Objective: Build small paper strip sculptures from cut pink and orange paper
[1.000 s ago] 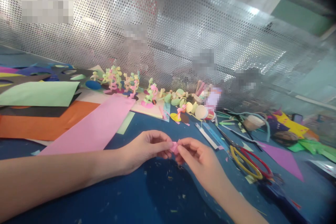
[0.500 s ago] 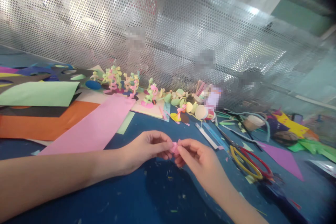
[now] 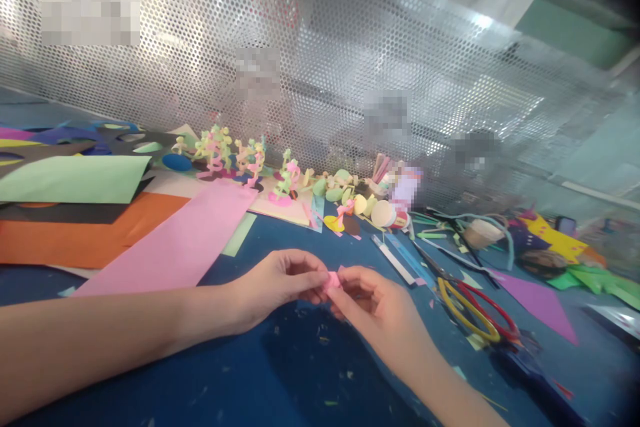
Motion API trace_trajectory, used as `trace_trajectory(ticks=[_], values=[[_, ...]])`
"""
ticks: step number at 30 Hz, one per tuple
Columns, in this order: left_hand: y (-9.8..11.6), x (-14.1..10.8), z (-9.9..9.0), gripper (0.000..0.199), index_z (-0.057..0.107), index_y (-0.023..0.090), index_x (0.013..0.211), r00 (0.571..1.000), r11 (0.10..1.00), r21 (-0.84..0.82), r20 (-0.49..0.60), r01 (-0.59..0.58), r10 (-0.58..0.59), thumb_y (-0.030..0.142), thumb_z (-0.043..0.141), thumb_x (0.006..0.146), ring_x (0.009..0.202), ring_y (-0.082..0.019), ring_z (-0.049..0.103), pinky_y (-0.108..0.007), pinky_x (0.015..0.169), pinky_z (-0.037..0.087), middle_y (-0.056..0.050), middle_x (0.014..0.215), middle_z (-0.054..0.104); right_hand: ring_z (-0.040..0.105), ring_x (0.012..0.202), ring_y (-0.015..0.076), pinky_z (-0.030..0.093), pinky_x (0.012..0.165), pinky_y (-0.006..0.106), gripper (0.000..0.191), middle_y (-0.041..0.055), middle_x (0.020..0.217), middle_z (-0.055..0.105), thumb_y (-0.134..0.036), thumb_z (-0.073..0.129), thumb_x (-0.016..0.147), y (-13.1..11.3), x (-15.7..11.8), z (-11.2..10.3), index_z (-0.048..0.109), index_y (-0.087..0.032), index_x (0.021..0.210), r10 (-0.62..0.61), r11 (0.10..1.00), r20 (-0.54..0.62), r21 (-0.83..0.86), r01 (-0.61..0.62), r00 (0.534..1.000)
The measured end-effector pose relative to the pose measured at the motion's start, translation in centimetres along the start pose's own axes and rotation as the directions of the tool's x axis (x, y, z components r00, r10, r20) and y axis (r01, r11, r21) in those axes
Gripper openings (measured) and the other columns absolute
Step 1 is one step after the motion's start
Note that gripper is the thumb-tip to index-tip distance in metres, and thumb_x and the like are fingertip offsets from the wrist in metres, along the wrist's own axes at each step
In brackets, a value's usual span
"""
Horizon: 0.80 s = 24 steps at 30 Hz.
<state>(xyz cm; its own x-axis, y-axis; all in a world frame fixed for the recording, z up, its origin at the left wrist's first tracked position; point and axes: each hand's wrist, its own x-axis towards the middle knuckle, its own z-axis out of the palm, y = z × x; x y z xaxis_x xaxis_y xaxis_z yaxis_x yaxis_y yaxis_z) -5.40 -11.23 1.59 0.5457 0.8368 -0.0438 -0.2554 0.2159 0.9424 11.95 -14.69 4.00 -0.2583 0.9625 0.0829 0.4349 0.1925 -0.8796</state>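
A small folded piece of pink paper (image 3: 333, 279) is pinched between my two hands above the blue table (image 3: 225, 373). My left hand (image 3: 285, 280) grips its left side between thumb and fingers. On the other side, my right hand (image 3: 373, 297) has its thumb and index finger pressed on the same piece. The fingertips hide part of the paper, so its exact folded shape cannot be made out. Behind my left wrist lies a long pink paper strip (image 3: 175, 233). Small figures made of curled paper (image 3: 215, 147) stand farther back.
Scissors with yellow and red handles (image 3: 470, 310) lie right of my right hand, near a white-and-blue cutter (image 3: 395, 260). Orange paper (image 3: 65, 233) and pale green paper (image 3: 75, 177) are stacked at left. A purple sheet (image 3: 537, 303) lies at right. A perforated metal screen (image 3: 320, 73) stands behind.
My right thumb has shifted slightly left and up along the pink paper. My left hand stays in nearly the same place.
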Motion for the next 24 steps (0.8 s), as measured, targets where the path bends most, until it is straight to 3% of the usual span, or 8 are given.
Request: trace_trajectory(ticks=[5,15,24], values=[[0.16,-0.02,0.1,0.019,0.064,0.013,0.079,1.0,1.0,0.003,-0.001,0.011,-0.011,0.031,0.067,0.072,0.067,-0.009,0.056,-0.023,0.069,0.044,-0.002,0.074,0.064,0.065,0.066,0.014,0.054,0.062,0.023,0.018,0.0015,0.076,0.068,-0.035,0.057,0.08,-0.34,0.02,0.07,0.061,-0.02,0.086,-0.009,0.995,-0.032,-0.1,0.005,0.999],[0.04,-0.06,0.08,0.019,0.063,0.013,0.079,1.0,1.0,0.009,0.012,-0.001,0.001,0.03,0.066,0.073,0.069,-0.01,0.057,-0.025,0.072,0.045,-0.002,0.074,0.064,0.064,0.062,0.0136,0.056,0.061,0.025,0.024,0.0025,0.071,0.066,-0.04,0.053,0.082,0.27,0.21,-0.06,0.06,-0.017,0.085,0.053,0.995,-0.005,0.085,-0.052,0.999],[-0.12,0.1,-0.03,0.018,0.063,0.013,0.079,1.0,0.998,0.055,0.018,-0.02,0.019,0.03,0.066,0.072,0.066,-0.008,0.056,-0.022,0.068,0.044,0.0,0.069,0.063,0.062,0.061,0.0117,0.053,0.059,0.023,0.022,0.0016,0.07,0.065,-0.038,0.057,0.079,0.21,0.55,-0.45,0.06,-0.017,0.082,0.108,0.986,0.059,0.123,-0.115,0.992]])
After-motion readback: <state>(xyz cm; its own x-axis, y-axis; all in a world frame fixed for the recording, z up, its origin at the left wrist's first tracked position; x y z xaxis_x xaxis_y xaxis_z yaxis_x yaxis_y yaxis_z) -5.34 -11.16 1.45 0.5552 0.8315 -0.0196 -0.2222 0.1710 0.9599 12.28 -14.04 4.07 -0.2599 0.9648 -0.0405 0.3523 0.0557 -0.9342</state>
